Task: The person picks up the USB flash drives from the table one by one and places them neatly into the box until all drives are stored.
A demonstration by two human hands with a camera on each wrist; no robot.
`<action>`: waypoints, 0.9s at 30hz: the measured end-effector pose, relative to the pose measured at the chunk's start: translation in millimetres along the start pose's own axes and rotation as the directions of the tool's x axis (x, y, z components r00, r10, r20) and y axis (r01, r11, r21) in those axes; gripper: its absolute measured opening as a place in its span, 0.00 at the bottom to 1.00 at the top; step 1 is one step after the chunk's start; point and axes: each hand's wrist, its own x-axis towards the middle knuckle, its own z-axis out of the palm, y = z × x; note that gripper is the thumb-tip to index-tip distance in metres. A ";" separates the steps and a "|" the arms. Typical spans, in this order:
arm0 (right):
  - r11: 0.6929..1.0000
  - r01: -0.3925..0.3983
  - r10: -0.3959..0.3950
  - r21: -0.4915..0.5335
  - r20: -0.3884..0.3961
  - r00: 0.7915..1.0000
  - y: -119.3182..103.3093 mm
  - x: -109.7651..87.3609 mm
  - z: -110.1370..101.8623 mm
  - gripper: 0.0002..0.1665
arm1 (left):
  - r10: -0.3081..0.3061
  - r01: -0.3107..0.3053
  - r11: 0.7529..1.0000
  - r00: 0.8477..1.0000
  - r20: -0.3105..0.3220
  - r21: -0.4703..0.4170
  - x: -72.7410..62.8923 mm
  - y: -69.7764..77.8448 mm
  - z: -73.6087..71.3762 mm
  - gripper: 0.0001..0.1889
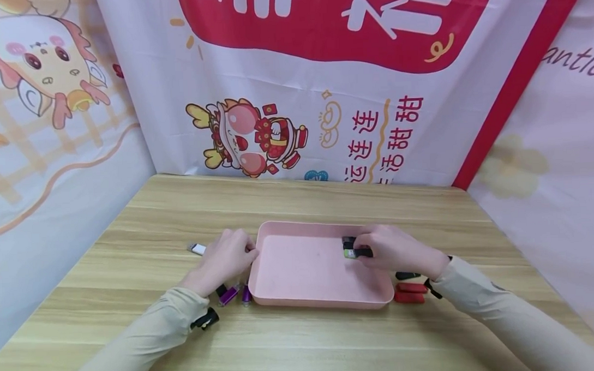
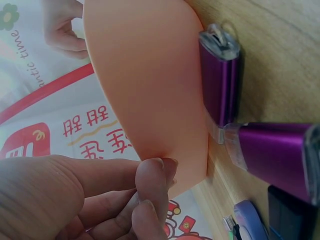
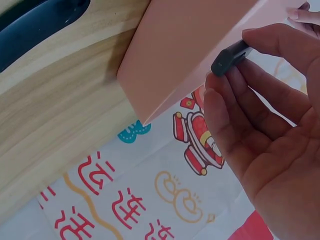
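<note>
A shallow pink tray (image 1: 320, 301) lies on the wooden table. Over its right part, my right hand (image 1: 390, 248) pinches a black USB flash drive (image 1: 363, 252) with a green-and-white end between thumb and fingers. Its dark end (image 3: 230, 59) shows in the right wrist view. Another dark flash drive (image 1: 348, 241) is just behind it, partly covered by the fingers. At the tray's left rim, my left hand (image 1: 226, 259) has its thumb and fingertips pinched together at the edge. Close below that hand are two purple flash drives (image 2: 220, 85), touching or near the tray's outer wall.
Left of the tray lie a white flash drive (image 1: 198, 248), a black one (image 1: 221, 289) and a bluish one (image 2: 250, 220). Two red flash drives (image 1: 410, 297) and a black one (image 1: 407, 275) lie to its right. Printed cloth (image 1: 293, 71) hangs behind the table.
</note>
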 end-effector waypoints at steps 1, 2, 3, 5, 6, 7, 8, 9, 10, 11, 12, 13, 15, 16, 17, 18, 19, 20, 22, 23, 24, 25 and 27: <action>1.000 0.009 -0.009 -0.001 -0.002 1.000 -0.1 0.8 0.5 0.09 | 0.000 0.000 1.000 1.000 0.001 -0.002 0.0 0.0 -0.3 0.18; 1.000 0.011 -0.011 -0.005 0.002 1.000 -0.1 1.3 1.4 0.09 | 0.000 0.000 1.000 1.000 0.003 -0.003 0.1 0.1 -0.5 0.18; 1.000 0.013 -0.013 -0.013 0.007 1.000 0.3 1.7 2.6 0.09 | -0.003 0.003 1.000 1.000 0.005 -0.005 0.1 0.1 -0.7 0.18; 1.000 0.017 -0.017 -0.025 0.020 1.000 0.6 2.9 5.2 0.09 | -0.007 0.007 1.000 1.000 0.008 -0.008 0.1 0.2 -1.1 0.17; 0.999 0.020 -0.019 -0.032 0.025 0.999 0.7 3.3 6.8 0.09 | -0.009 0.010 1.000 1.000 0.009 -0.007 0.1 0.3 -1.2 0.17; 0.999 0.022 -0.021 -0.035 0.029 0.999 0.6 3.6 8.1 0.08 | -0.011 0.011 1.000 1.000 0.009 -0.006 0.1 0.3 -1.3 0.17; 0.999 0.022 -0.020 -0.039 0.034 0.999 0.6 3.8 9.4 0.08 | -0.011 0.011 1.000 1.000 0.009 -0.005 0.3 0.3 -1.4 0.17; 0.999 0.025 -0.024 -0.045 0.034 0.999 0.5 4.1 10.5 0.08 | -0.010 0.010 1.000 1.000 0.009 -0.003 0.4 0.2 -1.5 0.17; 0.998 0.030 -0.028 -0.048 0.031 0.999 0.3 4.4 11.6 0.08 | -0.008 0.008 1.000 1.000 0.007 -0.001 0.5 0.2 -1.5 0.17; 0.998 0.035 -0.033 -0.049 0.027 0.999 -0.1 4.6 12.3 0.08 | -0.007 0.007 1.000 1.000 0.007 0.001 0.5 0.1 -1.5 0.17; 0.998 0.040 -0.039 -0.054 0.022 0.999 -0.4 4.8 13.1 0.08 | -0.005 0.005 1.000 1.000 0.007 0.004 0.6 0.1 -1.5 0.18; 0.997 0.046 -0.045 -0.061 0.018 0.999 -0.8 5.0 13.6 0.08 | -0.004 0.004 1.000 1.000 0.007 0.003 0.6 0.1 -1.5 0.18; 0.995 0.055 -0.053 -0.081 0.018 0.998 -1.2 5.4 14.8 0.08 | -0.005 0.005 1.000 1.000 0.006 0.005 0.6 0.0 -1.4 0.18; 0.995 0.055 -0.053 -0.088 0.021 0.998 -1.6 5.5 15.3 0.08 | -0.005 0.005 1.000 1.000 0.007 0.005 0.6 0.0 -1.3 0.17; 0.994 0.054 -0.051 -0.096 0.025 0.998 -1.8 5.7 15.9 0.08 | -0.006 0.006 1.000 1.000 0.007 0.004 0.6 0.1 -1.3 0.17; 0.993 0.052 -0.050 -0.108 0.029 0.998 -1.8 6.0 16.9 0.08 | -0.007 0.007 1.000 1.000 0.006 0.004 0.7 0.1 -1.2 0.17; 0.991 0.051 -0.048 -0.120 0.033 0.998 -1.9 6.2 17.7 0.08 | -0.009 0.009 1.000 1.000 0.007 0.002 0.6 0.1 -1.1 0.18; 0.990 0.048 -0.044 -0.136 0.037 0.998 -2.0 6.4 18.7 0.08 | -0.009 0.009 1.000 1.000 0.007 0.003 0.7 0.1 -1.0 0.18; 0.984 0.053 -0.047 -0.167 0.035 0.998 -2.3 6.9 20.6 0.07 | -0.010 0.010 1.000 1.000 0.009 0.000 0.9 0.0 -0.9 0.18; 0.980 0.057 -0.051 -0.188 0.037 0.998 -2.3 6.9 21.6 0.07 | -0.010 0.010 1.000 1.000 0.010 -0.002 0.9 0.2 -0.9 0.18; 0.977 0.063 -0.056 -0.206 0.037 0.998 -2.4 7.0 22.4 0.07 | -0.009 0.009 1.000 1.000 0.012 -0.006 0.9 0.2 -1.0 0.18; 0.972 0.065 -0.057 -0.224 0.039 0.998 -2.3 7.1 23.1 0.07 | -0.009 0.009 1.000 1.000 0.014 -0.008 1.0 0.2 -1.0 0.18; 0.967 0.072 -0.063 -0.246 0.045 0.997 -2.2 7.3 24.1 0.07 | -0.007 0.008 1.000 1.000 0.016 -0.010 1.2 0.2 -1.2 0.18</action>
